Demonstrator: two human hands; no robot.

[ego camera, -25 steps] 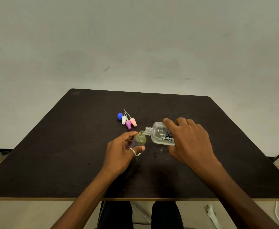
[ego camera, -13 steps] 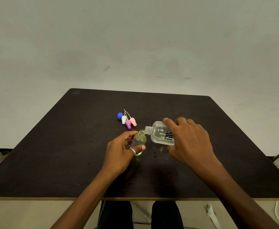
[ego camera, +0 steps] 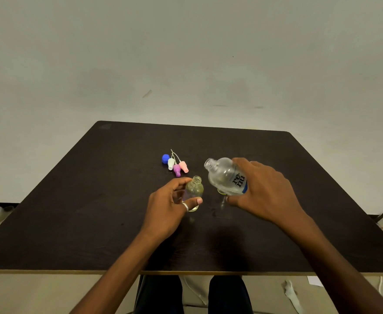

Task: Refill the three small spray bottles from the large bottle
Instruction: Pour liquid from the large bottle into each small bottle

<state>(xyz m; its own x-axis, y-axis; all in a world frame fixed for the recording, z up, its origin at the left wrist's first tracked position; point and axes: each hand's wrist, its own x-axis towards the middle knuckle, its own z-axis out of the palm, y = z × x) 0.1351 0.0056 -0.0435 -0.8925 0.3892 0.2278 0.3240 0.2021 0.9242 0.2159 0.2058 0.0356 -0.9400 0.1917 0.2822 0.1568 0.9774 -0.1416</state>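
My left hand [ego camera: 169,207] grips a small clear bottle [ego camera: 194,191] standing upright on the dark table [ego camera: 95,200], its neck uncapped, with yellowish liquid inside. My right hand [ego camera: 265,191] holds the large clear bottle [ego camera: 224,176] tilted, its open mouth pointing up and left, apart from the small bottle's neck. A second small bottle [ego camera: 221,193] shows partly beneath the large one; most of it is hidden. Three spray caps [ego camera: 177,167], white, purple and pink, lie with their tubes behind the bottles, next to a blue cap [ego camera: 165,158].
The table's front edge [ego camera: 186,272] runs across the bottom, my legs below it. White scraps and cables lie on the floor at the lower right. A pale wall stands behind the table.
The large bottle's mouth has lifted away from the small bottle's neck and swung up and to the right. My left hand has stayed on the small bottle.
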